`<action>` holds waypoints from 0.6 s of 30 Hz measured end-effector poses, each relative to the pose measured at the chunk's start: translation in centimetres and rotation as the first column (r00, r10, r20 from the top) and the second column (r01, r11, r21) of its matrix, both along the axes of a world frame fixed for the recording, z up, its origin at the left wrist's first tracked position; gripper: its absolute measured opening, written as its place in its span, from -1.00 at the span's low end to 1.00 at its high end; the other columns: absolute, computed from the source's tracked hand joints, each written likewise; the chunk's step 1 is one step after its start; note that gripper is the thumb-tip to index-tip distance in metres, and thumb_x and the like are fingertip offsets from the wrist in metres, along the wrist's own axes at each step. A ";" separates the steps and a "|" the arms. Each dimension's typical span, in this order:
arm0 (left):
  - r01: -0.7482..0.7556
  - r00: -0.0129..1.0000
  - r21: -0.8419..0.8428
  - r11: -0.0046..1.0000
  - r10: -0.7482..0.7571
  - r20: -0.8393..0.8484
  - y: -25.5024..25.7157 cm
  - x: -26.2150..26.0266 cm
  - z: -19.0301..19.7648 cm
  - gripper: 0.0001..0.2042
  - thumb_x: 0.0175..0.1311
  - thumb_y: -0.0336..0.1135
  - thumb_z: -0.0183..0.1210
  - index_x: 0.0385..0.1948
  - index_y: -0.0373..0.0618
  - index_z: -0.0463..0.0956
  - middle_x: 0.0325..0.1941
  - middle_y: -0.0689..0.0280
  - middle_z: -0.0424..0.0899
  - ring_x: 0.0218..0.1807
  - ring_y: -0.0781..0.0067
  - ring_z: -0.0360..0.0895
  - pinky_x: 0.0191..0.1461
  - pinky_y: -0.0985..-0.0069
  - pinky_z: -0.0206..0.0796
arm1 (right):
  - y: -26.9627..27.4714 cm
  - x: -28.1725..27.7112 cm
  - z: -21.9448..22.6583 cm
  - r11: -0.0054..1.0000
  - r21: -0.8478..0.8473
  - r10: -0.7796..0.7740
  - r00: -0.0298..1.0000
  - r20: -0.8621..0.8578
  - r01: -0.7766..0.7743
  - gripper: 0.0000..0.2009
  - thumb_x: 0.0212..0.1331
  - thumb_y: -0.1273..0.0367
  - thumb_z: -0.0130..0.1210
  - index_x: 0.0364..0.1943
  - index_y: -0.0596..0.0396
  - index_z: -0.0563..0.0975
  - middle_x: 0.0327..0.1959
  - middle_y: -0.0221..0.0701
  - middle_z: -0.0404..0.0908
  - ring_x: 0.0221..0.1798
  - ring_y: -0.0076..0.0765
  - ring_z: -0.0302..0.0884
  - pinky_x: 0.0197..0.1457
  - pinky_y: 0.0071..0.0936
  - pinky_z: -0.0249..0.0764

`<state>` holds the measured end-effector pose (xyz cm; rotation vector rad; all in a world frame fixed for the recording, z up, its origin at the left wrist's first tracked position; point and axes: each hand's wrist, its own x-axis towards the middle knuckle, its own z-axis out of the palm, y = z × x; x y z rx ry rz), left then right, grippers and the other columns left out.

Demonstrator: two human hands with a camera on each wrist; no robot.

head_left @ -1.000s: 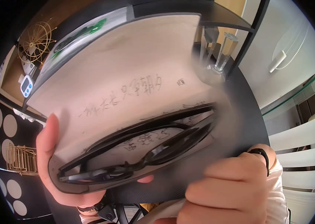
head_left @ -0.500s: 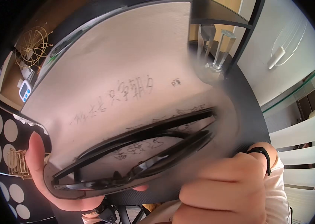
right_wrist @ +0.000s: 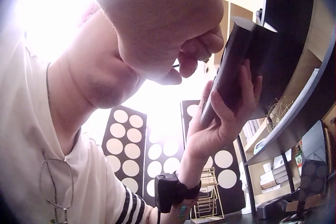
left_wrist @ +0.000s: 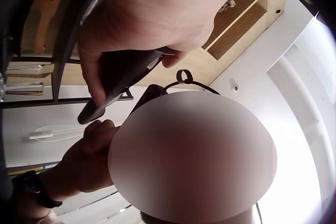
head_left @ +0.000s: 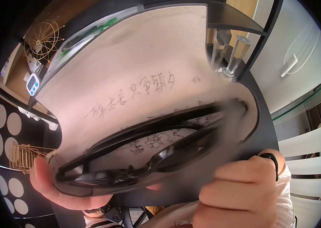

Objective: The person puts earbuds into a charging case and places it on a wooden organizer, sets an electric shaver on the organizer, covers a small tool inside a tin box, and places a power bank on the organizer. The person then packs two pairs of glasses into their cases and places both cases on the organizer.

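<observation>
My left hand grips an eyeglass case from below at its left end, thumb at the edge. The case stands open, with a pale pink lining that bears handwritten-style characters. Folded black-framed glasses lie inside. In the right wrist view the dark outside of the case faces me, with the left hand around it. My right hand, fingers curled, is near the case's lower right. A small dark tip shows by its fingers; I cannot tell what they hold. A hazy smear covers part of the case's right side.
Behind the case is a dark desk with a shelf and glass pillars. A gold wheel ornament and a white timer are at the left. A gold wire rack stands lower left, a white slatted chair right.
The case has shifted right in the head view, along with the background, and its right end shows more clearly. The right hand has also shifted slightly right, its fingers still curled.
</observation>
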<state>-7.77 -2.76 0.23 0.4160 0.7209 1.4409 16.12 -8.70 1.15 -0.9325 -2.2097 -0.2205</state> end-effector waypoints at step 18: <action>-0.453 0.868 0.132 0.882 0.470 -0.158 0.1 0.3 -1.3 -0.22 0.20 0.10 0.17 0.41 -0.20 0.26 0.39 -0.23 0.38 0.33 -0.32 0.47 0.07 -0.50 0.50 | 0.3 -1.4 -0.1 0.988 0.068 0.154 0.945 -0.288 -0.140 -0.79 -0.46 0.35 0.30 -0.71 -0.10 0.44 -0.71 -0.54 0.24 -0.72 -0.52 0.09 -0.64 -0.55 0.00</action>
